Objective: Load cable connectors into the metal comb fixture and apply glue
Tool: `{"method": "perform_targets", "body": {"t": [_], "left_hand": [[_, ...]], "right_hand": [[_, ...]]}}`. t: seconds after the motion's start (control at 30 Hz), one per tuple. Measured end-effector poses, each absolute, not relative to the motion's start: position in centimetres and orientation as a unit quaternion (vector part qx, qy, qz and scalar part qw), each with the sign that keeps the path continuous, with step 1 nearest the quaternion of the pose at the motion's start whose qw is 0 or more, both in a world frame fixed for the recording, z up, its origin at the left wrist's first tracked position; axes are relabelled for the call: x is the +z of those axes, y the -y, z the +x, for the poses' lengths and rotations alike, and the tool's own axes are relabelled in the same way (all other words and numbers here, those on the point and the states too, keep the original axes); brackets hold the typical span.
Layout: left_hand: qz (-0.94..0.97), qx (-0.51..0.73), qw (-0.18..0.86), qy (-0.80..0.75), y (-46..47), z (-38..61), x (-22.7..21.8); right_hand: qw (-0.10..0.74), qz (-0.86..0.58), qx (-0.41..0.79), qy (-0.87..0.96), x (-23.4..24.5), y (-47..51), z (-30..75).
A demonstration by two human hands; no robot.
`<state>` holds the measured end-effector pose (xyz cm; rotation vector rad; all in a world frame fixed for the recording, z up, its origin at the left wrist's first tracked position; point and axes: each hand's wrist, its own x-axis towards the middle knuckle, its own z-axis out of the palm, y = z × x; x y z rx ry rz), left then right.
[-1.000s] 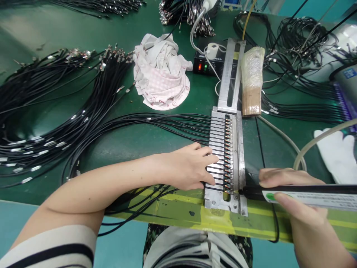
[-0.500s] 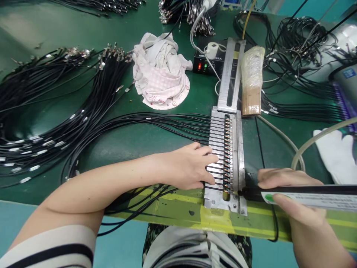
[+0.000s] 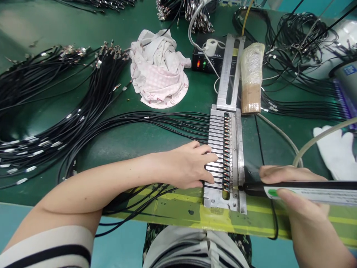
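Head view: silver slotted metal fixture (image 3: 213,203) at 4 o'clock, loaded with thin black cables (image 3: 131,118). Your left hand (image 3: 189,165) lies fingers-spread over them; right hand (image 3: 302,197) grips black rod-shaped tool (image 3: 255,189), tip at fixture's 5 o'clock. Finished ends: cannot tell.

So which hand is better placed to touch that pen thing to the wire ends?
Probably the right hand: it grips the pen-shaped tool, whose tip points at the wire ends on the metal plate. The left hand lies over the wires.
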<state>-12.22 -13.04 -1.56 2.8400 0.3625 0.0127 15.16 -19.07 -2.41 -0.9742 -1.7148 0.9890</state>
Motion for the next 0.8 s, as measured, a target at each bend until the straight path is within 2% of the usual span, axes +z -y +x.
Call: {"method": "perform_targets", "body": {"t": [0.07, 0.23, 0.3, 0.43, 0.63, 0.73, 0.8], "left_hand": [[0.982, 0.013, 0.139, -0.125, 13.0, -12.2, -1.6], [0.982, -0.006, 0.145, -0.119, 12.9, -12.2, -1.3], [0.980, -0.018, 0.157, -0.118, 12.7, -12.1, -1.0], [0.977, -0.036, 0.175, -0.118, 12.5, -11.7, -0.6], [0.975, -0.071, 0.173, -0.119, 12.7, -10.9, 0.2], [0.974, -0.118, 0.155, -0.114, 12.8, -10.6, 1.7], [0.971, -0.144, 0.133, -0.135, 12.5, -10.1, 3.0]], "right_hand": [[0.491, -0.395, 0.403, 0.663, -2.6, 19.1, 15.7], [0.654, -0.422, 0.363, 0.512, -1.6, 18.1, 16.5], [0.690, -0.429, 0.380, 0.441, -0.8, 17.5, 16.7], [0.744, -0.406, 0.418, 0.327, 0.1, 16.8, 17.1], [0.773, -0.351, 0.434, 0.301, -0.4, 16.6, 17.8], [0.784, -0.353, 0.404, 0.314, -0.8, 16.8, 17.8], [0.792, -0.383, 0.339, 0.332, -1.3, 17.0, 17.7]]}}
